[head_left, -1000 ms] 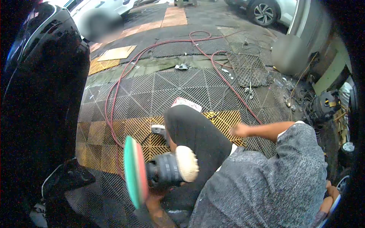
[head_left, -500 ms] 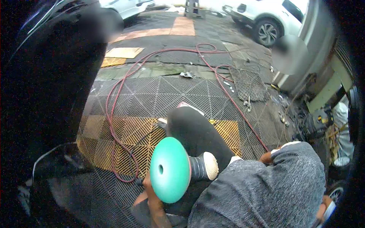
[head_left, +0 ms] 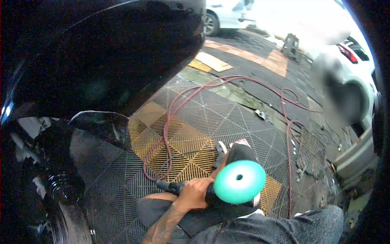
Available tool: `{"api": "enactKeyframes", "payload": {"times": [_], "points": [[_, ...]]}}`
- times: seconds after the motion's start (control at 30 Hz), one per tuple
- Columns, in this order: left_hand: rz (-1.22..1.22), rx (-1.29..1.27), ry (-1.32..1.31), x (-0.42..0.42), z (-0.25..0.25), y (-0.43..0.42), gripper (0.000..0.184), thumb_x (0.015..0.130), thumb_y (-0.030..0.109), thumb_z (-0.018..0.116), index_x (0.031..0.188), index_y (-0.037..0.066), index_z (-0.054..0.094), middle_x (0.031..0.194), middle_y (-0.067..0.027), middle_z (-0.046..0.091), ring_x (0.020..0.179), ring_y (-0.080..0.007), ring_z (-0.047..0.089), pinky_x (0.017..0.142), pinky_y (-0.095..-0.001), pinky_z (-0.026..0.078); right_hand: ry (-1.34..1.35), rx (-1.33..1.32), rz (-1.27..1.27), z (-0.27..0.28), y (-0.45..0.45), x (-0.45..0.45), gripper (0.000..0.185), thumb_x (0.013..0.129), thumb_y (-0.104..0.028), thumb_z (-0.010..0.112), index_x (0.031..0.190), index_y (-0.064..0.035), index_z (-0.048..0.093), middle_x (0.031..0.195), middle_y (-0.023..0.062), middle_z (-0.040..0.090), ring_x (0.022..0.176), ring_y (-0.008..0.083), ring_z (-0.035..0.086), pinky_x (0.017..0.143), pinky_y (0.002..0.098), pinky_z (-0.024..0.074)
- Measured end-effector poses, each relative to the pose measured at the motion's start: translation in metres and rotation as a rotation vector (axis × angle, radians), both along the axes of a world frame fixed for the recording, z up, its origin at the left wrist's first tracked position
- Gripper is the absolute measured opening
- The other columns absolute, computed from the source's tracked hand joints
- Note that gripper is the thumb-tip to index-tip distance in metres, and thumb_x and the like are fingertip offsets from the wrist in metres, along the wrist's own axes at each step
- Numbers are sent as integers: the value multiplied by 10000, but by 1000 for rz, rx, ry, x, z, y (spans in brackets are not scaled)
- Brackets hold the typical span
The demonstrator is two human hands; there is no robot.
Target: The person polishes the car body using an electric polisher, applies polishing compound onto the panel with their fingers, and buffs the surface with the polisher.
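My left hand (head_left: 194, 194) is closed around the dark body of a polisher, with its fingers wrapped over the top, above my lap. The polisher's round green foam pad (head_left: 240, 181) faces up toward me, with a small dark hole in its middle. To the left of my hand sticks out the tool's black end (head_left: 170, 186). Part of the machine is hidden behind the pad and under my fingers. My right hand does not show. My bent leg (head_left: 243, 153) and a shoe (head_left: 219, 149) lie beyond the pad.
A dark car body (head_left: 101, 57) fills the upper left. The floor has grey and yellow grid tiles (head_left: 191, 167). A red hose (head_left: 165, 130) loops across them. White cars stand at the back, near a dark stool (head_left: 290, 45). A wire mat (head_left: 312, 150) lies on the right.
My view has turned left, bringing more of the dark car into sight. The polisher and pad now appear farther right, the pad tilted more upward, and my left hand shows more fully.
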State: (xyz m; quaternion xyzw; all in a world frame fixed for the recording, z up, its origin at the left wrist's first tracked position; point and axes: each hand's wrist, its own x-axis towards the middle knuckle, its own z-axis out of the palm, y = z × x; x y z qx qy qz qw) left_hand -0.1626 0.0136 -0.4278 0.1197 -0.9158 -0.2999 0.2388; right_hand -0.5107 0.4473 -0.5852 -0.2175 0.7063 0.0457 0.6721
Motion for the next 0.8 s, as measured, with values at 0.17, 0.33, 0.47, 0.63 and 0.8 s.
{"api": "enactKeyframes", "payload": {"times": [0.17, 0.33, 0.47, 0.63, 0.8], "points": [[-97, -90, -126, -27, -28, 10, 692, 528, 63, 738, 1202, 88, 584, 1346, -202, 592, 1147, -353, 630, 925, -449, 526, -96, -34, 175, -34, -23, -12, 470, 820, -289, 652, 1239, -79, 676, 1223, 195, 682, 1087, 300, 662, 942, 442, 514], [-178, 12, -249, -38, -24, -6, 779, 536, 103, 796, 1269, 71, 533, 1452, -263, 478, 1202, -384, 590, 975, -458, 506, -101, -125, 592, -57, -36, -38, 477, 805, -286, 667, 1237, -84, 679, 1218, 198, 684, 1087, 297, 664, 938, 441, 519], [-279, -48, -508, -42, -29, -16, 933, 544, 174, 846, 1381, 32, 459, 1469, -259, 453, 1206, -396, 573, 983, -465, 504, 533, -431, 452, 72, -198, -108, 370, 829, -307, 726, 1099, -55, 722, 987, 174, 728, 843, 285, 694, 764, 440, 540], [-179, 34, -352, -42, -18, -15, 722, 507, 116, 838, 1185, 71, 595, 1130, -150, 665, 1072, -352, 645, 954, -447, 505, 460, -804, 481, 132, -303, -117, 930, 742, -492, 793, 1502, -119, 410, 1071, 226, 702, 957, 411, 679, 842, 476, 543], [-167, -17, -343, -33, -27, -10, 695, 519, 130, 820, 1171, 58, 590, 1095, -140, 659, 1069, -344, 645, 954, -455, 498, 668, -717, 726, 79, -348, -109, 893, 714, -491, 805, 1456, -134, 459, 1077, 217, 699, 988, 403, 679, 871, 493, 538]]}}
